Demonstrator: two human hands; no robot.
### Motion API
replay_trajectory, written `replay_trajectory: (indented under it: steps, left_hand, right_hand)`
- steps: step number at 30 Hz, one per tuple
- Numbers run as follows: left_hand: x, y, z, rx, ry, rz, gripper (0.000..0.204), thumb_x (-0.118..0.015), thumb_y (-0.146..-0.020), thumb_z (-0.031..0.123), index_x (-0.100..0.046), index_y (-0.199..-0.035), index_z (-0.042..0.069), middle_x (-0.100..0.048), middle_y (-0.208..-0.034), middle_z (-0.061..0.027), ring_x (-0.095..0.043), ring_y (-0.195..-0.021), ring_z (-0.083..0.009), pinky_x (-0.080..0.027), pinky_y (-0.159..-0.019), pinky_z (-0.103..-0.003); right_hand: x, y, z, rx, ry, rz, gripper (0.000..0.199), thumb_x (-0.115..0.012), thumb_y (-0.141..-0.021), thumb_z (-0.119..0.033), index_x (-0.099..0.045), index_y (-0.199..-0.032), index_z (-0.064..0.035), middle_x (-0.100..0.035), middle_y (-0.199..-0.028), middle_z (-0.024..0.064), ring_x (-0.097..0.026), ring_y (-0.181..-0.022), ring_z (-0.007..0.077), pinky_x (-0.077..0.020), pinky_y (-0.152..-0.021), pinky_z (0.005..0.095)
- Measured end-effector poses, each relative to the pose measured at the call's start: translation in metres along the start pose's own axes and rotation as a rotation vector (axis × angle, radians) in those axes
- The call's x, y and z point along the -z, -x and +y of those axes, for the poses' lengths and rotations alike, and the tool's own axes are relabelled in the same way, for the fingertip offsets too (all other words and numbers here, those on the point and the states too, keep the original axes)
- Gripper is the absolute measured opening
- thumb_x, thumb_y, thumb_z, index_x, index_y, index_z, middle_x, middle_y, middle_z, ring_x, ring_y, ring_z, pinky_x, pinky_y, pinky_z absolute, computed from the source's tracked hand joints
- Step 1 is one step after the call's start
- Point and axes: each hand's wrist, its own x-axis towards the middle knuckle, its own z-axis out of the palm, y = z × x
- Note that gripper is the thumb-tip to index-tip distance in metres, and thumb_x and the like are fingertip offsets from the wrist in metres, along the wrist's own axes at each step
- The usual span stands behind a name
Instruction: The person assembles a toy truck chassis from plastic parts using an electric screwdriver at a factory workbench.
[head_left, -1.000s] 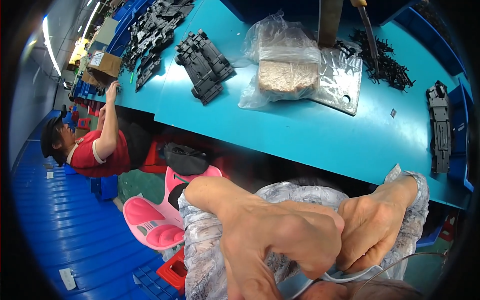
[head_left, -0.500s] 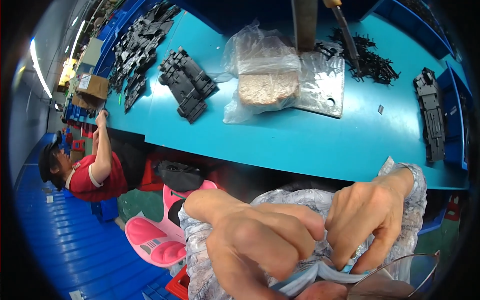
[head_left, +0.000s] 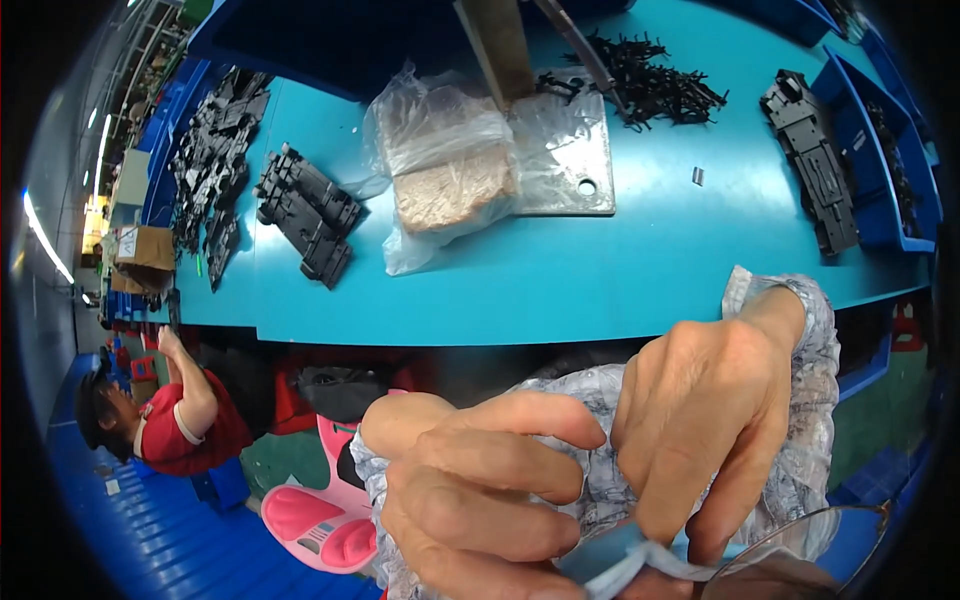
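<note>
A light-blue face mask (head_left: 640, 560) shows at the lower edge, close under both my hands. My right hand (head_left: 705, 410) comes from the right with its fingers bent down, thumb and fingertips closed on the mask's upper edge. From the left, my left hand (head_left: 480, 490) reaches in with its fingers curled and the index finger straighter than the others. Its lower fingers and thumb meet the mask's left side, where the grip is partly hidden. Patterned grey-white sleeves cover both forearms.
On the turquoise table (head_left: 430, 310) are a plastic-wrapped block (head_left: 455, 190), a metal plate (head_left: 570, 195), black moulded parts (head_left: 310, 215), a pile of small black pieces (head_left: 650, 85) and a blue bin (head_left: 880, 190). A pink chair (head_left: 325, 525) and a co-worker in red (head_left: 190, 430) are at left.
The view has shifted, so the table things lie further left and most sit higher. My left hand's fingers have spread a little, the index finger straightening. My right hand stays at the mask.
</note>
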Motion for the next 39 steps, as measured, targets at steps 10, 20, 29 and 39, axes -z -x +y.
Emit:
replay_trajectory:
  steps: [10,20,29,39]
  left_hand:
    - [0.013,0.027,-0.04,0.252,0.204,-0.02,0.019,-0.06,-0.07,0.002,-0.055,-0.084,-0.01,-0.054,-0.072,-0.0123,-0.052,-0.059,-0.0236,-0.045,-0.058,-0.036]
    - [0.003,0.016,-0.068,0.574,-0.133,-0.335,0.005,-0.057,-0.068,-0.002,-0.057,-0.072,-0.004,-0.054,-0.062,-0.0088,-0.05,-0.052,-0.0147,-0.039,-0.047,-0.024]
    - [-0.012,0.012,-0.094,0.609,-0.234,-0.453,0.003,-0.058,-0.071,0.001,-0.059,-0.074,0.0,-0.057,-0.064,-0.0083,-0.053,-0.055,-0.0163,-0.04,-0.049,-0.024]
    - [-0.02,0.031,-0.148,1.314,0.612,-0.06,0.043,-0.036,-0.088,0.033,-0.032,-0.119,0.003,-0.052,-0.092,-0.011,-0.053,-0.08,-0.0178,-0.043,-0.07,-0.029]
  right_hand:
    - [0.049,0.059,-0.02,-0.608,0.421,0.14,0.014,-0.06,-0.075,-0.014,-0.06,-0.07,-0.0009,-0.056,-0.055,0.0006,-0.047,-0.048,0.0059,-0.0364,-0.042,0.0213]
    - [0.089,0.2,-0.113,-1.162,2.578,1.153,0.048,-0.065,-0.063,-0.027,-0.047,-0.1,-0.0033,-0.05,-0.089,0.0099,-0.045,-0.088,0.0269,-0.0358,-0.068,0.0354]
    - [0.094,0.233,-0.114,-0.778,2.358,1.293,0.051,-0.06,-0.061,-0.015,-0.044,-0.107,-0.001,-0.051,-0.083,0.0161,-0.05,-0.079,0.0306,-0.0401,-0.071,0.0352]
    - [0.043,0.137,-0.049,-0.152,2.057,0.188,0.034,-0.055,-0.048,-0.019,-0.054,-0.079,-0.0048,-0.039,-0.051,0.003,-0.041,-0.042,0.0188,-0.0322,-0.039,0.0308]
